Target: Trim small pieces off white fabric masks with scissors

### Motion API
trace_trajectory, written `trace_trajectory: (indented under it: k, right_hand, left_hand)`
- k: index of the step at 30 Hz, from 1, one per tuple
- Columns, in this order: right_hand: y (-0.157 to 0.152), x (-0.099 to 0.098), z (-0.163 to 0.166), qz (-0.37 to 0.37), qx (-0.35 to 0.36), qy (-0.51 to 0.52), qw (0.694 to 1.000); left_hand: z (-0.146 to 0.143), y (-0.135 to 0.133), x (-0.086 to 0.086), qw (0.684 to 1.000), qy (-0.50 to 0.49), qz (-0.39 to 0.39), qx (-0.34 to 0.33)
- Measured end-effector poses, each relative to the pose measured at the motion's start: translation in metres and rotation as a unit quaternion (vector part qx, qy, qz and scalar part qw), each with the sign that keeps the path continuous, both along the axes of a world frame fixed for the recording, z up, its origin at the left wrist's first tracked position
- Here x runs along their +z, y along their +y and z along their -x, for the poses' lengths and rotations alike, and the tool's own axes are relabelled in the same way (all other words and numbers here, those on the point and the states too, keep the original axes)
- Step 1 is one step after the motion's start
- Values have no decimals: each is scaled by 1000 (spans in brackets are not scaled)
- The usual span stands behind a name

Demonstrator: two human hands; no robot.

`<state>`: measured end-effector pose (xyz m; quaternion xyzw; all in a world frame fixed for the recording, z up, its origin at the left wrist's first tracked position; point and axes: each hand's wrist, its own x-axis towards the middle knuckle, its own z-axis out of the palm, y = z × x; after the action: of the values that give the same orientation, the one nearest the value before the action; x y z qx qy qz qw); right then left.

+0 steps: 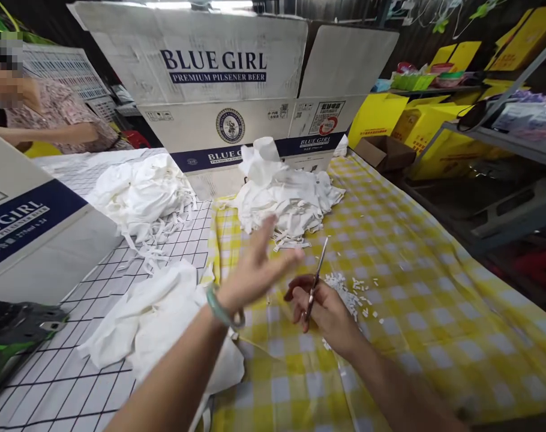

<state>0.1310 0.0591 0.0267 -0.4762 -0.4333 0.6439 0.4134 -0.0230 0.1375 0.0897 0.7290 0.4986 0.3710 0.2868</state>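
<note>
My left hand, a green bangle at its wrist, is raised over the table with fingers spread and nothing in them; it is slightly blurred. Beyond its fingertips lies a heap of white fabric pieces with straps. My right hand is closed around a small pair of scissors, blades pointing up and away. Beside that hand, small white cut scraps are scattered on the cloth. More white fabric pieces lie to the left, partly behind my left forearm.
A large "Blue Girl" carton stands at the back, another carton at the left. Between them sits a second white fabric pile. A yellow checked tablecloth covers the right side. A person is at far left; a metal shelf is at right.
</note>
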Motion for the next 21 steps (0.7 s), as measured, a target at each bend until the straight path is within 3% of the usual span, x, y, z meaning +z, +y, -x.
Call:
trace_trajectory:
  k: [1, 2, 5, 8, 11, 14, 16, 18, 21]
  right_hand:
    - [-3, 0, 0, 7, 33, -1, 999]
    - [-8, -2, 1, 16, 66, -8, 998]
    - [-25, -16, 4, 42, 124, -49, 990]
    - [-44, -39, 11, 4, 87, -95, 992]
    - [-58, -61, 18, -70, -3, -186, 980]
    - [-55, -68, 19, -128, -21, -239, 962]
    - [-44, -62, 18, -130, -18, -242, 961]
    - [-30, -54, 18, -119, -25, -248, 961]
    - [-17, -42, 25, -150, -27, -261, 953]
  left_hand:
    - [-5, -24, -16, 996, -3, 45, -75]
    - [-10, -48, -32, 992, -11, 71, -109]
    - [-18, -100, -71, 995, -29, 58, -82]
    - [-22, -123, -95, 999, 10, -14, -47]
    - [-15, -133, -100, 998, 51, -33, -10]
    - [10, -129, -88, 997, 58, -22, -46]
    - [40, -112, -80, 997, 69, -7, -22]
    - [73, -84, -77, 991, 87, 8, 103]
    - [114, -37, -80, 979, 94, 21, 180]
